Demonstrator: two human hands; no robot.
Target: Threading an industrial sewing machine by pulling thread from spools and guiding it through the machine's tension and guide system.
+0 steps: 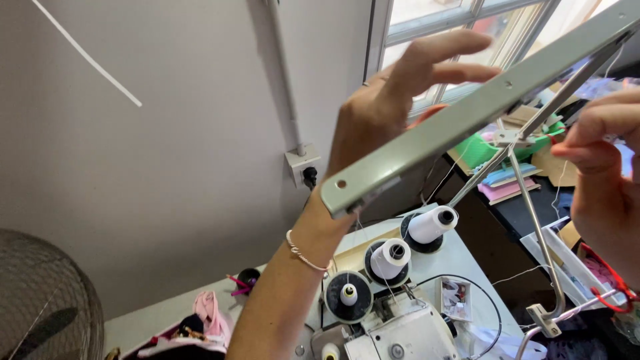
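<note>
My left hand is raised behind a grey-green metal bar that runs diagonally across the view, fingers spread and holding nothing I can see. A silver bracelet circles that wrist. My right hand is at the right edge, fingers pinched near a thin thread close to the wire thread guide. Below stand three thread cones on a white overlock sewing machine.
A fan grille is at the lower left. A wall socket with a black plug sits under the window. A dark side table holds green, pink and blue items. Cloth scraps lie beside the machine.
</note>
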